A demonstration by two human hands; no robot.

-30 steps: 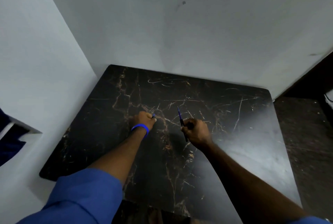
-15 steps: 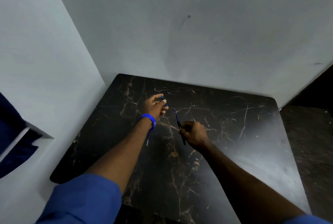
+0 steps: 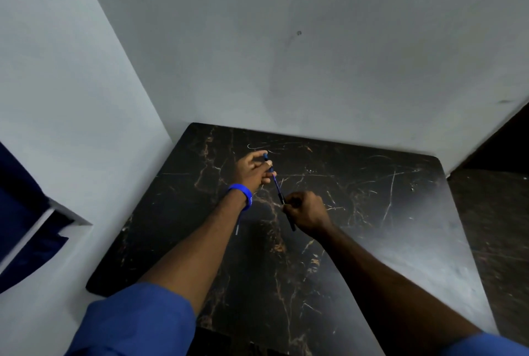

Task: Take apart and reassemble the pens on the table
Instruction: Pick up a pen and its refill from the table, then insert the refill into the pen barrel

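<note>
left hand point(image 3: 252, 171): fingertips pinching blue pen cap point(image 3: 266, 158) | pen point(image 3: 282, 198): blue end just beside left fingers, slanting down through right fist, over marble table point(image 3: 372, 212) | right hand point(image 3: 306, 212): curled tight around dark pen barrel

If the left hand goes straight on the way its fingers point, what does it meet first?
Probably the wall. The left hand, holding a small blue pen part, points up and away over the table; nothing else shows in that line, though depth is unclear.
</note>
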